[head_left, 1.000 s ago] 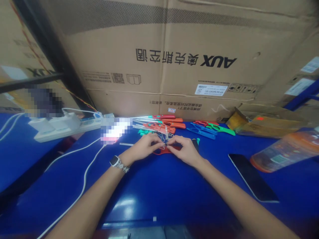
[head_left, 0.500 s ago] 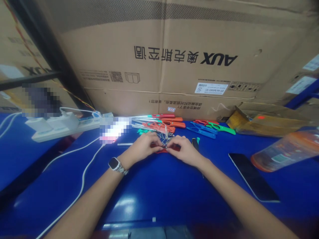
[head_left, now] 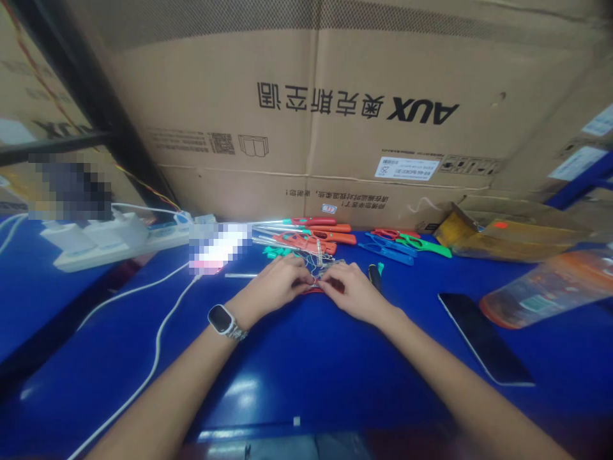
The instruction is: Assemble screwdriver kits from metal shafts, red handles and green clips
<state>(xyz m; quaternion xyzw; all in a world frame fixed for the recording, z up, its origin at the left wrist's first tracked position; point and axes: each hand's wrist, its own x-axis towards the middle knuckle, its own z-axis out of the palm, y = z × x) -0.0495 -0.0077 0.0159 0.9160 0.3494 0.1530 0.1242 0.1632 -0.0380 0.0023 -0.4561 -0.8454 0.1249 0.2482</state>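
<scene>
My left hand [head_left: 286,281] and my right hand [head_left: 352,289] meet over the blue table, fingers pinched together. Between their fingertips is a red lighter handle [head_left: 315,289], mostly covered by the fingers; small parts held there are too tiny to make out. Just beyond lie thin wires [head_left: 313,257] and a clear piece. Several long-necked lighters [head_left: 330,236] with red and orange handles lie behind my hands, metal tubes pointing left. Small green parts [head_left: 275,252] are beside my left hand. A screwdriver with a dark handle [head_left: 375,276] rests by my right hand.
Blue and green lighter handles [head_left: 395,250] lie at the back right, before an open carton [head_left: 517,236]. A phone [head_left: 483,338] and a clear jar [head_left: 541,294] lie to the right. At left are a power strip [head_left: 158,241], a glowing blurred device [head_left: 220,248] and white cables [head_left: 156,358].
My fingertips have shifted slightly on the red handle, and a little more shows between them. Both hands stay in the same place; the view has tilted slightly.
</scene>
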